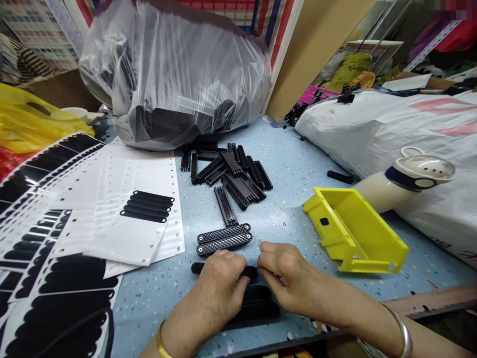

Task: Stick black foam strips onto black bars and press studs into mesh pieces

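Note:
My left hand [219,283] is closed over a long black plastic strip [249,272] that lies on the blue speckled table [298,169]. My right hand [283,276] pinches the strip's right end with thumb and fingers. Under both hands lie more black strips [261,308]. Just beyond them sit two textured black strips [223,238] side by side. Farther back is a loose pile of several similar black strips [231,171].
White perforated sheets with black oval stickers [147,206] cover the left side. A yellow plastic tray [354,231] stands to the right, with a white bottle [406,181] and white sack behind. A clear bag of black parts [175,74] sits at the back.

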A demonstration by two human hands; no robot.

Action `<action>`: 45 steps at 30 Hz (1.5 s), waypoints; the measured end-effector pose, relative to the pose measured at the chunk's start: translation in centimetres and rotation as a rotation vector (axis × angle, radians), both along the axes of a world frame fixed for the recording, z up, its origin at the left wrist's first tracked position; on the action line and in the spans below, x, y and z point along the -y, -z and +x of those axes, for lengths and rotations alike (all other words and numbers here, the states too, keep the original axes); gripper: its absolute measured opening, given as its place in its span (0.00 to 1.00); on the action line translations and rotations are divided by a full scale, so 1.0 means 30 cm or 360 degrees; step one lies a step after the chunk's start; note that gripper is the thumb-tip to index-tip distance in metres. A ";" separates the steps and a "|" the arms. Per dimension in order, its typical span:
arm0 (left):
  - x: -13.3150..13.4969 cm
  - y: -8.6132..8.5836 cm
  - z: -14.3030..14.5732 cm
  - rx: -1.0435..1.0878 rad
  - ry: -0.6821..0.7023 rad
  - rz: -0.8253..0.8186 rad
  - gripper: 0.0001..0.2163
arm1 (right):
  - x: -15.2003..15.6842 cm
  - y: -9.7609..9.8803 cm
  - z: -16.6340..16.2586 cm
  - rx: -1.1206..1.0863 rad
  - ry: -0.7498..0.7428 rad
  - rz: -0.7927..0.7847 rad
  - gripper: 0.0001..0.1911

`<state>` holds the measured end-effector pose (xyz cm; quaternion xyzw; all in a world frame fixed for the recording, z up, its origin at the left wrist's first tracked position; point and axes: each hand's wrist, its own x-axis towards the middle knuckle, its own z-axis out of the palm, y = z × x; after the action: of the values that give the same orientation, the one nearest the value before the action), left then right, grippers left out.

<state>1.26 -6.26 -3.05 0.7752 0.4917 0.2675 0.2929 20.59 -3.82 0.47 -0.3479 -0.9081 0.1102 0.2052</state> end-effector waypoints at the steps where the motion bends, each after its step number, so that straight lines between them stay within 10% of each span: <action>1: 0.000 0.000 0.000 -0.0001 -0.0002 0.0011 0.07 | 0.001 -0.001 -0.002 -0.0004 -0.0021 0.0063 0.14; 12: -0.002 0.016 0.006 0.0022 -0.0017 0.0148 0.11 | 0.028 -0.033 -0.077 0.0666 -0.0277 0.0105 0.12; 21: -0.003 0.005 0.000 0.0040 -0.0006 -0.0003 0.05 | -0.105 0.019 -0.019 -0.0172 0.0246 -0.1521 0.06; 29: -0.012 0.005 0.000 0.0100 0.0103 0.0023 0.10 | -0.101 0.037 -0.017 -0.0508 0.0300 -0.1863 0.08; 38: -0.013 -0.001 0.004 0.0075 0.0044 0.0032 0.11 | -0.090 0.024 0.027 -0.0310 0.0403 -0.1573 0.12; 45: -0.018 -0.012 0.003 0.0055 0.0058 -0.0020 0.11 | -0.051 0.100 0.128 0.0128 0.0445 -0.0132 0.17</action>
<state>1.34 -5.73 -2.69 0.7774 0.4740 0.2724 0.3110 24.44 -2.29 -2.54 -0.4833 -0.8530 0.1040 0.1674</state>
